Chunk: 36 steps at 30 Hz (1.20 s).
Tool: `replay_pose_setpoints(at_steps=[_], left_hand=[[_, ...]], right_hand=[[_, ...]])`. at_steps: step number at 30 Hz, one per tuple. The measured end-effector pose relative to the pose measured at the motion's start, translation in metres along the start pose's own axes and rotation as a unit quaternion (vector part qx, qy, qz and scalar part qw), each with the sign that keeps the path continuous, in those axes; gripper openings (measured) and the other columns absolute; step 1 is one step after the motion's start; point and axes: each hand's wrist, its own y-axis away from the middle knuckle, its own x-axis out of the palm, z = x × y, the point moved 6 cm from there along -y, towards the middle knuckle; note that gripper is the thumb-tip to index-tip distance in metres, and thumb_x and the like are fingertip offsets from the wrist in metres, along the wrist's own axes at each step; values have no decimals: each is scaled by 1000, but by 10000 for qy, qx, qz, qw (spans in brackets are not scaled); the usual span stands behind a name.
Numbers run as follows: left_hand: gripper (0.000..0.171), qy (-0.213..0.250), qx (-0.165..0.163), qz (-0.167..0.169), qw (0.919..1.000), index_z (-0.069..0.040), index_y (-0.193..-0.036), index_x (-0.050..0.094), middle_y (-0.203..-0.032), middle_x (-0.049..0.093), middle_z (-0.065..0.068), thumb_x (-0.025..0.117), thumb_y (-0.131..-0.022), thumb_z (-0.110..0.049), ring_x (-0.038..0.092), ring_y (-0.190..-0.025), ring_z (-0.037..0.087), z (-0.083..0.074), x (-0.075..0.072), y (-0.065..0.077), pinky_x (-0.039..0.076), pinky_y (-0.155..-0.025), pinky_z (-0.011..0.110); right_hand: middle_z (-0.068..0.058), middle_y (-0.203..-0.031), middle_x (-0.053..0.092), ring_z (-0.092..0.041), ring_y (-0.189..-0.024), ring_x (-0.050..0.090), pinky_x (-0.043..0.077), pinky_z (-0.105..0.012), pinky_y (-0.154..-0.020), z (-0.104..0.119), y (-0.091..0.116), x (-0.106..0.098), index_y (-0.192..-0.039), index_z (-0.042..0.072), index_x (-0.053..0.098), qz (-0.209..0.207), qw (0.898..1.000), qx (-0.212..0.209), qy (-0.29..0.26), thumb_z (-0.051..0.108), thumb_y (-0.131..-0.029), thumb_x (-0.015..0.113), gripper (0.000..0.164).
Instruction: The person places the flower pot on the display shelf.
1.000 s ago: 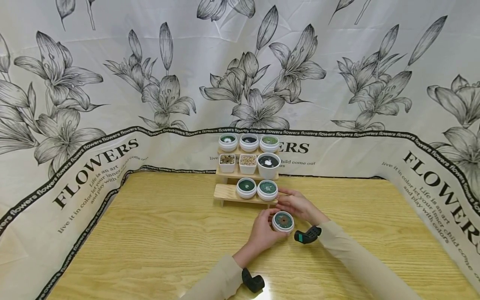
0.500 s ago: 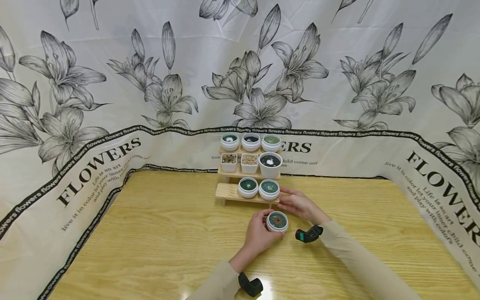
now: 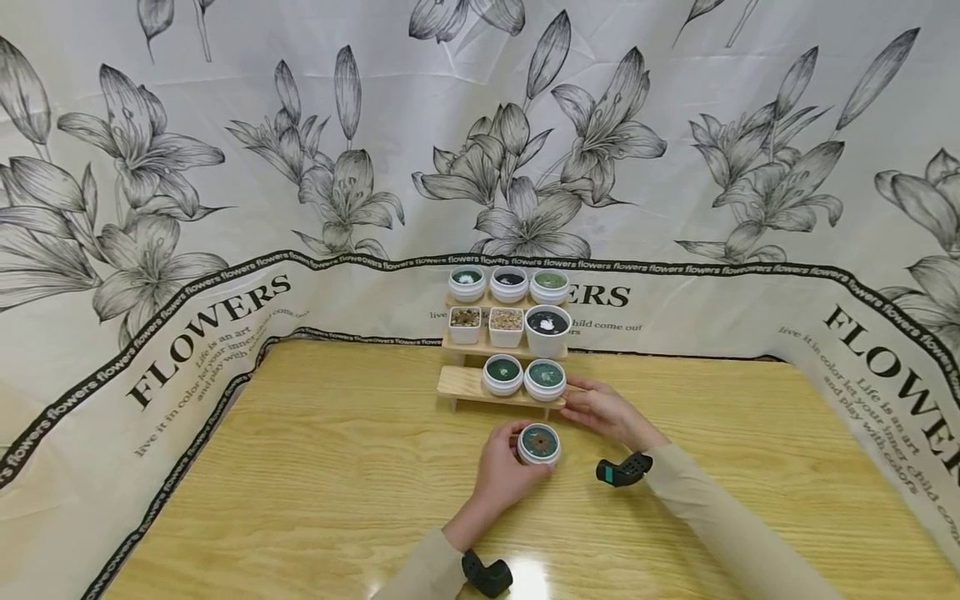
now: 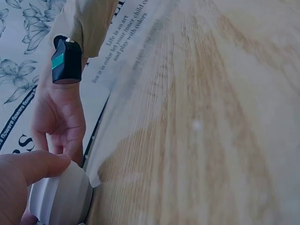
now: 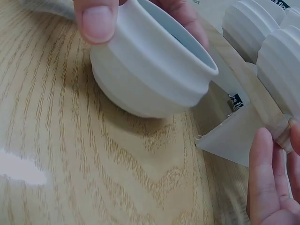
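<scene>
A small white round pot (image 3: 538, 445), filled with green stuff and a brown patch, is gripped by my left hand (image 3: 502, 471) in front of the stand. In the right wrist view its thumb (image 5: 99, 21) presses the pot's side, and the pot leans over the wood. My right hand (image 3: 600, 410) pinches the right end of the lowest board (image 5: 262, 101) of a stepped wooden stand (image 3: 461, 383). On that board are two white round pots: one dark green inside (image 3: 502, 373), the other paler green (image 3: 545, 377). The left wrist view shows the held pot's white side (image 4: 63, 197).
Higher boards carry square pots of pebbles (image 3: 506, 325), a taller round pot (image 3: 547, 329) and several small round pots (image 3: 467, 283). A flower-printed cloth (image 3: 360, 200) hangs behind the stand and along both sides of the wooden table (image 3: 322, 450).
My left hand has moved the held pot to the left along the front of the stand. The right hand keeps its place at the board's end; the view has shifted slightly.
</scene>
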Motion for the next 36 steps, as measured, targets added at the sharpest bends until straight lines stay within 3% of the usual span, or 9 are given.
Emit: replay_pose_setpoints(at_steps=[6, 17, 24, 27, 31, 36], left_hand=[[64, 50, 62, -83, 9999, 0, -119, 59, -109, 59, 10, 87, -63, -11, 60, -96, 18, 4, -14, -1, 52, -80, 20], [64, 134, 83, -173, 9997, 1, -119, 59, -110, 60, 14, 87, -63, -10, 61, -95, 20, 11, -44, -5, 52, -79, 19], [63, 20, 56, -290, 9996, -1, -119, 58, -111, 60, 15, 87, -64, -12, 62, -95, 22, 16, -64, -2, 53, -79, 21], [63, -22, 60, -339, 9994, -1, -120, 58, -111, 61, 14, 87, -65, -12, 61, -95, 21, 15, -72, -1, 53, -79, 21], [63, 38, 65, -420, 9991, 0, -120, 58, -111, 61, 15, 86, -65, -10, 60, -96, 22, 10, -85, -5, 53, -82, 24], [63, 119, 62, -585, 9982, 1, -121, 58, -116, 59, 17, 86, -65, -7, 57, -102, 26, 2, -102, -16, 53, -89, 34]], right_hand=[[7, -102, 62, -4, -91, 64, 54, -19, -86, 0, 0, 0, -148, -12, 7, -14, 9999, 14, -118, 0, -98, 42, 62], [1, -108, 59, -4, -90, 63, 55, -19, -86, -1, -1, 0, -149, -11, 9, -76, 9999, 89, -106, -1, -99, 42, 61], [-23, -138, 42, -2, -93, 62, 54, -19, -88, -2, 1, -2, -149, -12, 8, -126, 9999, 21, 32, 1, -99, 42, 61], [-20, -132, 48, -3, -93, 62, 53, -20, -89, -2, 2, -2, -148, -12, 8, -100, 9999, 10, 11, 1, -99, 42, 62], [-2, -113, 57, -4, -93, 62, 54, -20, -89, -1, 2, -1, -148, -12, 9, -36, 10000, -25, -59, 1, -98, 44, 63], [2, -106, 58, -4, -93, 63, 54, -19, -88, -1, 2, -1, -149, -12, 7, -9, 9999, -29, -144, 0, -98, 43, 63]])
